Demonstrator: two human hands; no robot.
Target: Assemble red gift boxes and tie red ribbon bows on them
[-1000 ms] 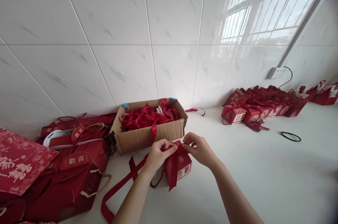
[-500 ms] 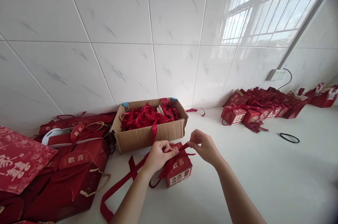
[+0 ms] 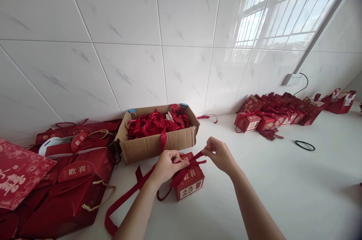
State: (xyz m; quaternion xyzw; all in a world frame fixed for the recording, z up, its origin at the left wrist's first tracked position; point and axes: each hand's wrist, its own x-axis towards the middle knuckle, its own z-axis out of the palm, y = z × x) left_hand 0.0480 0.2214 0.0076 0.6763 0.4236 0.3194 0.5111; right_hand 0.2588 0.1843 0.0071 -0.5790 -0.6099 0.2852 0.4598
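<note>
"Where's the small red box (image 3: 190, 187)?"

"Just in front of the cardboard carton (image 3: 158, 145), on the smooth white counter (image 3: 249, 191). It's crisp-edged card, with a pale printed panel."

"And the hands?"

"The left hand (image 3: 169, 164) is nearly closed, fingertips pinching the dark red ribbon (image 3: 199, 155) against the box top. The right hand (image 3: 219, 154) pinches a narrow end between thumb and finger, drawn taut."

"What's around the carton?"

"Glossy, tangled ribbons (image 3: 152, 123) fill it. Left of it, larger sleek boxes (image 3: 70, 191) carry twisted rope handles (image 3: 105, 195); well to its right, small peaked boxes (image 3: 248, 122) cluster near a thin black loop (image 3: 304, 145)."
</note>
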